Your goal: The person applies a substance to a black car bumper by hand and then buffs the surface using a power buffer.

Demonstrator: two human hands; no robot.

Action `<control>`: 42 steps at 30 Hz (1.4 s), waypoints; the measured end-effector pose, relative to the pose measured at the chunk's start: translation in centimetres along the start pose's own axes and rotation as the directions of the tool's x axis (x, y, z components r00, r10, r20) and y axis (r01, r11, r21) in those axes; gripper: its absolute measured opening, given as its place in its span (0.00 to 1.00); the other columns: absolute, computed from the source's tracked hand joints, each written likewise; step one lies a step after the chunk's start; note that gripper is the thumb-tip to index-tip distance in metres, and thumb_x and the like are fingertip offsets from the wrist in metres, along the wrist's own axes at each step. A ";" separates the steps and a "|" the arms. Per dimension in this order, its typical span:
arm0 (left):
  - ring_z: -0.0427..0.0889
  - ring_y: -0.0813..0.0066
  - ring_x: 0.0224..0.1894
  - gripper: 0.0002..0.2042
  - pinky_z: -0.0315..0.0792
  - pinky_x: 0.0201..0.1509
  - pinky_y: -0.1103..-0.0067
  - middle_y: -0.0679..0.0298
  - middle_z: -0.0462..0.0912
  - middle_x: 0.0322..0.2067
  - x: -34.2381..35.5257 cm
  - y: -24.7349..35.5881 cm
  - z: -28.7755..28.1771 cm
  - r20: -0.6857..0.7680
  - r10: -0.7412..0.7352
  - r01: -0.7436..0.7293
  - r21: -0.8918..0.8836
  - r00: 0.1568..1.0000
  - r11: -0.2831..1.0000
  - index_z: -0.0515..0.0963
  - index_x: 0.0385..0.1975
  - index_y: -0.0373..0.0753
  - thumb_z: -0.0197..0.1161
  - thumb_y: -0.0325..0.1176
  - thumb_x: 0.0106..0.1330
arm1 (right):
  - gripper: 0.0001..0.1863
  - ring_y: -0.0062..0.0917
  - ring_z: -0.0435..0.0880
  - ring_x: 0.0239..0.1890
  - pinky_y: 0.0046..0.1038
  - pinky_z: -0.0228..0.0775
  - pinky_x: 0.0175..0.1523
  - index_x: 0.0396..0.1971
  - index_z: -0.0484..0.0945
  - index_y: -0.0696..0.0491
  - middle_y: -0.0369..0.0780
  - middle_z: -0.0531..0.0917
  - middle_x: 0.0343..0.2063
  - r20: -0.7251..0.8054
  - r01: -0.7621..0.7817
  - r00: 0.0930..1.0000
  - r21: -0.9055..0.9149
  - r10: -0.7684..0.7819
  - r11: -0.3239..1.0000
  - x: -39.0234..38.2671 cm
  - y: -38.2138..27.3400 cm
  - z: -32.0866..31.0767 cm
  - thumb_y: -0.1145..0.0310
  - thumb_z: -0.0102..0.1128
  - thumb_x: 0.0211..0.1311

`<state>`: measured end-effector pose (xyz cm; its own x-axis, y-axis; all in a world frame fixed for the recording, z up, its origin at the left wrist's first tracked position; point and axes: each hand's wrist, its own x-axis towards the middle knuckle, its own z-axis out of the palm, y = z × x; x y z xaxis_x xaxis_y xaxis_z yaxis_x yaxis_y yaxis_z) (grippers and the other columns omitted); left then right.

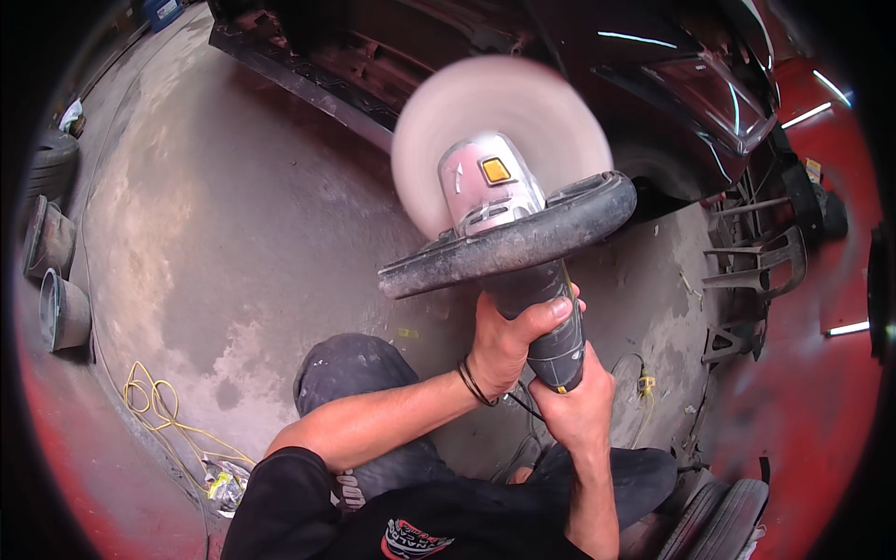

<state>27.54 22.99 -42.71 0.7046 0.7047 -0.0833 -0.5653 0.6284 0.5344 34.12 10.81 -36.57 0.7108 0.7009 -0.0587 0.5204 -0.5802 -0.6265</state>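
Note:
A power polisher (490,182) with a silver head and a dark body is held out in front of me. Its round white pad (565,117) is smeared by motion and faces away, toward the dark car; whether it touches anything I cannot tell. A thick black bow handle (523,243) crosses the tool behind the head. Below that handle, my left hand (504,341), with a dark band at the wrist, is wrapped round the body. My right hand (581,401) closes on the rear end, where a thin black cord hangs down.
A dark car (644,56) with its side sill exposed fills the top. Tires (51,168) and a bucket (65,308) line the left. A yellow cord (159,411) lies on the floor. Plastic chairs (775,266) stand right, more tires (714,523) lower right.

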 end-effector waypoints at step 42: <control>0.92 0.75 0.45 0.23 0.85 0.53 0.74 0.60 0.94 0.44 0.3 -1.1 1.9 0.174 0.222 -0.280 0.666 0.959 0.692 0.83 0.55 0.29 0.82 0.36 0.67 | 0.22 0.21 0.90 0.48 0.30 0.82 0.54 0.51 0.87 0.60 0.37 0.93 0.43 0.227 -0.119 0.973 0.636 -0.038 0.763 0.6 9.2 6.0 0.70 0.82 0.58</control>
<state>29.13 21.86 -41.77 0.6249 0.7585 0.1847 -0.3032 0.0178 0.9528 36.50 8.39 -47.00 0.5646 0.7982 -0.2098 0.0116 -0.2619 -0.9650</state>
